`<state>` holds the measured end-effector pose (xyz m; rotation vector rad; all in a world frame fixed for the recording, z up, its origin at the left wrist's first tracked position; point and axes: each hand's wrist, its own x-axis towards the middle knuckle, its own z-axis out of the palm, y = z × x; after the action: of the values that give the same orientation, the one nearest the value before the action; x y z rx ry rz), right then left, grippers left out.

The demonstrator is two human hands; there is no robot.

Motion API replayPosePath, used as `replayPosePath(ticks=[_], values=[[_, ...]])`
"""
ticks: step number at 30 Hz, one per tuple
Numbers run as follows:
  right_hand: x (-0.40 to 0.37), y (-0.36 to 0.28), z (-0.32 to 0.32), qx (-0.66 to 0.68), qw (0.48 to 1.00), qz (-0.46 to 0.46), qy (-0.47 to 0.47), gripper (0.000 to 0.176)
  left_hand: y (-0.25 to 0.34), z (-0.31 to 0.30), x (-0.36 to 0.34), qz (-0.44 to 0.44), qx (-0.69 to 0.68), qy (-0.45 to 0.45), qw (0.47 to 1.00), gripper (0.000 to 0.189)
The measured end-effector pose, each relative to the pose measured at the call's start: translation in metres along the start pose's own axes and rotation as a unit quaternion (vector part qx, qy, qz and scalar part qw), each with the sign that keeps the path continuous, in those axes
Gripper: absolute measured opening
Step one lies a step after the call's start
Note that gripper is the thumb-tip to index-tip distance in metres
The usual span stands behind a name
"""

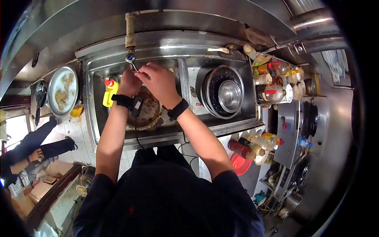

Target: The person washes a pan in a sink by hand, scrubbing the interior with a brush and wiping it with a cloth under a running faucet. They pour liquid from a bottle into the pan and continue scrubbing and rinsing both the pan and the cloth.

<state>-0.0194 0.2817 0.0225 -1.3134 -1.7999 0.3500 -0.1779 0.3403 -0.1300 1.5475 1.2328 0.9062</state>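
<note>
Both my hands are together over the left sink basin (96, 127), just below the metal faucet (130, 58). My left hand (130, 83) is closed under the spout; what it grips, if anything, is hidden. My right hand (156, 77) has its fingers pinched close to the spout, touching or nearly touching my left hand; anything between them is too small to name. A yellow bottle with a red cap (110, 93) stands left of my left wrist. Beneath my forearms a round, stained pan (148, 112) lies in the basin.
Stacked metal bowls (229, 96) sit in the right basin. Sauce bottles (276, 93) crowd the shelf at right, with more bottles (241, 149) below. A round basin with whitish contents (62, 90) is at left. Another person's hand (36, 155) shows at lower left.
</note>
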Motion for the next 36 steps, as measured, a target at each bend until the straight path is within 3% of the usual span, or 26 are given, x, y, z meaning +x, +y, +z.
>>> replayPosePath(ticks=[9, 11, 12, 13, 14, 15, 16, 17, 18, 19, 20, 21, 23, 24, 25, 26, 29, 31, 32, 34, 36], values=[[-0.006, 0.002, -0.003, 0.042, 0.999, 0.023, 0.010, 0.016, 0.015, 0.006, 0.001, -0.021, -0.120, -0.018, 0.992, 0.020], [-0.009, 0.007, 0.006, 0.085, 0.995, 0.048, 0.020, 0.019, 0.039, 0.003, -0.002, -0.085, -0.280, -0.041, 0.955, 0.021], [-0.018, 0.022, 0.024, 0.047, 0.996, 0.059, 0.045, 0.023, 0.036, 0.001, 0.000, -0.083, -0.280, -0.039, 0.956, 0.021], [-0.026, 0.036, 0.042, 0.008, 0.995, 0.071, 0.068, 0.026, 0.028, -0.003, 0.000, 0.051, -0.058, -0.055, 0.996, 0.022], [-0.030, 0.042, 0.058, 0.009, 0.995, 0.071, 0.066, 0.026, 0.023, -0.004, -0.002, 0.179, 0.169, -0.069, 0.967, 0.023], [-0.032, 0.046, 0.075, 0.075, 0.989, 0.126, 0.030, 0.029, 0.053, -0.013, -0.012, 0.071, 0.155, -0.124, 0.977, 0.019], [-0.034, 0.054, 0.096, 0.141, 0.974, 0.178, -0.007, 0.031, 0.042, -0.010, -0.012, 0.070, 0.155, -0.120, 0.978, 0.019], [-0.043, 0.079, 0.129, 0.207, 0.949, 0.233, -0.054, 0.037, 0.022, -0.005, -0.013, -0.024, -0.099, -0.103, 0.989, 0.017], [-0.049, 0.091, 0.144, 0.211, 0.948, 0.230, -0.058, 0.037, 0.010, -0.006, -0.014, -0.114, -0.346, -0.077, 0.928, 0.019], [-0.050, 0.094, 0.154, 0.303, 0.909, 0.278, -0.071, 0.036, 0.022, -0.010, -0.016, -0.114, -0.344, -0.071, 0.929, 0.019], [-0.053, 0.097, 0.164, 0.391, 0.858, 0.323, -0.085, 0.035, 0.033, -0.010, -0.021, -0.214, -0.458, -0.040, 0.862, 0.027], [-0.052, 0.093, 0.159, 0.394, 0.856, 0.322, -0.091, 0.035, 0.041, -0.013, -0.025, -0.306, -0.561, -0.008, 0.770, 0.037], [-0.053, 0.082, 0.139, 0.292, 0.925, 0.192, -0.149, 0.032, -0.024, -0.024, -0.029, -0.302, -0.575, -0.036, 0.760, 0.045], [-0.052, 0.085, 0.143, 0.293, 0.925, 0.189, -0.153, 0.032, -0.046, -0.028, -0.028, -0.293, -0.588, -0.075, 0.750, 0.053], [-0.051, 0.093, 0.149, 0.160, 0.965, 0.116, -0.173, 0.030, -0.023, -0.023, -0.033, -0.329, -0.493, 0.007, 0.806, 0.056], [-0.051, 0.100, 0.156, 0.023, 0.981, 0.039, -0.188, 0.028, -0.024, -0.028, -0.034, -0.326, -0.495, 0.014, 0.805, 0.056], [-0.043, 0.097, 0.153, -0.005, 0.974, 0.029, -0.224, 0.021, -0.082, -0.045, -0.040, -0.280, -0.619, -0.093, 0.728, 0.056], [-0.045, 0.104, 0.155, 0.022, 0.976, 0.028, -0.213, 0.018, -0.085, -0.053, -0.047, -0.246, -0.688, -0.163, 0.663, 0.056], [-0.045, 0.108, 0.158, 0.048, 0.978, 0.027, -0.200, 0.016, -0.087, -0.051, -0.048, -0.246, -0.688, -0.160, 0.664, 0.056], [-0.037, 0.099, 0.155, 0.078, 0.980, 0.047, -0.179, 0.017, -0.024, -0.041, -0.047, -0.354, -0.546, 0.106, 0.752, 0.056], [-0.032, 0.103, 0.163, 0.107, 0.979, 0.064, -0.158, 0.019, -0.011, -0.043, -0.042, -0.346, -0.549, 0.118, 0.752, 0.056]])
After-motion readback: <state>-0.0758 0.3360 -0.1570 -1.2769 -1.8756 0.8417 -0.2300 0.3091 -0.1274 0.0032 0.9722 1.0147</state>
